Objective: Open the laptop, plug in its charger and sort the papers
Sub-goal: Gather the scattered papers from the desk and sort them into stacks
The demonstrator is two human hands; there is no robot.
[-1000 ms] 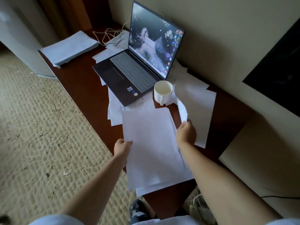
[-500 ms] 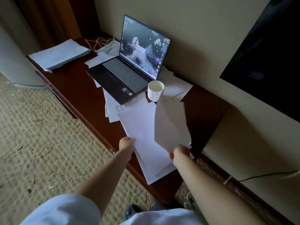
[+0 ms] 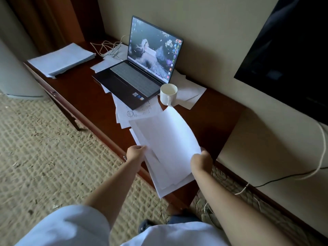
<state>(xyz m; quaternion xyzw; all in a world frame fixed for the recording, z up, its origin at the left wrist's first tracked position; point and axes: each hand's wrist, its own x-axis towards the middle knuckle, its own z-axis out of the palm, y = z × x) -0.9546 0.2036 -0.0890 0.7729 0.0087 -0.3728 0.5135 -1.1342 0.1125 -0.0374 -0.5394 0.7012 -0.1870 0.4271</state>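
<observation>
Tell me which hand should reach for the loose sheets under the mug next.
Right. The right hand is on the side of the mug and those sheets; the left hand would likely cross the held papers.

**Laptop open amid scattered papers**

A dark laptop [image 3: 134, 80] is standing open, its screen lit, on loose sheets [image 3: 188, 93]. A white cable [image 3: 108, 48] is lying coiled behind it. A neat stack [image 3: 62, 59] is resting at the far left; white sheets [image 3: 166, 144] are overhanging the near edge.
</observation>
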